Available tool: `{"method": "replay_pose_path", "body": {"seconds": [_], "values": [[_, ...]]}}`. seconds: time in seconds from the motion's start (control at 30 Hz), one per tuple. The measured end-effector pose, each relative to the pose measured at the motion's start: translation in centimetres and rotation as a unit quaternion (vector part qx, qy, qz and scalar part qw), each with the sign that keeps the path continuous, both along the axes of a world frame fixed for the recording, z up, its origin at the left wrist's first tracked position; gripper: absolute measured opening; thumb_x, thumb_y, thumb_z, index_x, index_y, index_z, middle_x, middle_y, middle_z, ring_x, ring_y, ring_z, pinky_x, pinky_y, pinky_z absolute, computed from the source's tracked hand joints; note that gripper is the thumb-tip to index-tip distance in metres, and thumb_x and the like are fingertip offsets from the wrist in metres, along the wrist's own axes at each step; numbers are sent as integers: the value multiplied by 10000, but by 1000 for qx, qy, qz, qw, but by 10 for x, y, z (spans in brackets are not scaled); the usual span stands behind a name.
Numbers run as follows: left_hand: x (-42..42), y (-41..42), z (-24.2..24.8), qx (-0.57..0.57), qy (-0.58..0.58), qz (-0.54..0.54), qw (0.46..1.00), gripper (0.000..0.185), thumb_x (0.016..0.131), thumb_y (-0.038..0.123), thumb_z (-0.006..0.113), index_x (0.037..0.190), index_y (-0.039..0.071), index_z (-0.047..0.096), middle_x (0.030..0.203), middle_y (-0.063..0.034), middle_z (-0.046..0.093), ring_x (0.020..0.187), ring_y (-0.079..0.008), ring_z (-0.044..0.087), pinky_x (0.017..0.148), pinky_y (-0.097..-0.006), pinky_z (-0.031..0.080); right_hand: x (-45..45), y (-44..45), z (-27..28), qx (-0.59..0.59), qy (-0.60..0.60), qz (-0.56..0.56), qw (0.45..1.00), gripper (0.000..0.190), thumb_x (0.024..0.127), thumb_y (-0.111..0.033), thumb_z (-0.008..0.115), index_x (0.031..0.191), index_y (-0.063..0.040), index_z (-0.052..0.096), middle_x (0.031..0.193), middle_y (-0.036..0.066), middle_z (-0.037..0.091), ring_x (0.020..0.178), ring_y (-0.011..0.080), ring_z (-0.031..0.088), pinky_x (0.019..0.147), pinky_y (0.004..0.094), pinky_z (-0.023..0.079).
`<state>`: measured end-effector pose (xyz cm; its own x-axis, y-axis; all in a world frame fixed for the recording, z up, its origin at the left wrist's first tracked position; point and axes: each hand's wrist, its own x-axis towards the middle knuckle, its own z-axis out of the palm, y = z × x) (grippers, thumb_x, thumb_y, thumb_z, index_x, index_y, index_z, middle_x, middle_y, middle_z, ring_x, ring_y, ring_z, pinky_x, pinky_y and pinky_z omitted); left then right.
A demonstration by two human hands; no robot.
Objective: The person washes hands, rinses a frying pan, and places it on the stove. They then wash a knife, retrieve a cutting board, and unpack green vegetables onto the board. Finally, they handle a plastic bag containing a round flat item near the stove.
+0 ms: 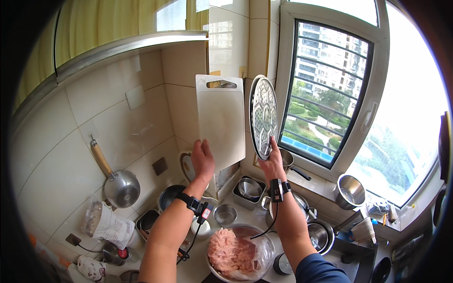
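Note:
My left hand (203,158) grips the lower left edge of a white plastic cutting board (221,123), which stands upright with its handle slot at the top. In my right hand (272,159) is a round, perforated stainless-steel steamer plate (265,118), seen nearly edge-on. A second rim shows close behind it, and my thumb lies over the lower part of its face. Board and plate are side by side with a narrow gap. Below my forearms, a steel bowl (270,260) holds raw minced meat (226,253) and a clear plastic bag (262,260).
A saucepan (122,188) hangs on the left tiled wall. Behind the bowl are a small steel bowl (225,214) and a rectangular pan (263,192). At right, a pot (350,191) stands on the windowsill, above the sink (364,261). Wall cabinets (116,28) overhang at upper left.

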<state>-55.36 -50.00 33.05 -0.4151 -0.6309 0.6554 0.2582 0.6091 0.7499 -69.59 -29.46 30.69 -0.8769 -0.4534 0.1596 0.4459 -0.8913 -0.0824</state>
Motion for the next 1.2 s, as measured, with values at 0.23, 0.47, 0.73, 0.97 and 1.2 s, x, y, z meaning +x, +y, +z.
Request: {"method": "replay_pose_path", "body": {"seconds": [0.23, 0.47, 0.73, 0.97, 1.2], "values": [[14, 2, -1, -42, 17, -4, 999, 316, 1042, 240, 537, 827, 14, 492, 683, -211, 560, 637, -408, 557, 576, -461, 416, -7, -10, -6, -1, 0, 11, 1000, 220, 991, -202, 646, 1125, -33, 690, 1181, 172, 714, 1059, 309, 710, 976, 455, 574], [69, -19, -47, -53, 58, 10, 997, 254, 1051, 195, 521, 893, -4, 513, 746, -217, 615, 681, -373, 608, 615, -431, 464, -7, -32, 12, 40, 9, 5, 999, 223, 986, -204, 658, 1135, -38, 673, 1143, 146, 723, 1023, 295, 714, 962, 469, 580], [238, -34, -114, -13, -19, 157, 987, 251, 1074, 159, 495, 896, -18, 498, 744, -78, 590, 682, -107, 530, 597, -300, 453, -8, -107, 10, 133, 42, -50, 989, 341, 965, -202, 697, 1203, 15, 585, 1105, 125, 695, 931, 279, 716, 827, 467, 618], [337, -44, -152, 70, -23, 125, 989, 216, 1091, 176, 456, 1007, -20, 490, 921, -98, 606, 819, -125, 547, 731, -288, 474, -5, -136, -6, 154, 35, -36, 987, 358, 970, -294, 692, 1186, -21, 604, 1114, 103, 696, 978, 272, 703, 880, 483, 591], [370, -44, -163, 76, -19, 172, 982, 234, 1097, 195, 441, 1044, -27, 493, 948, -97, 590, 853, -140, 540, 775, -299, 473, -6, -154, -9, 109, 58, -16, 992, 418, 976, -322, 684, 1219, -9, 552, 1128, 111, 664, 993, 286, 688, 863, 504, 591]]}}
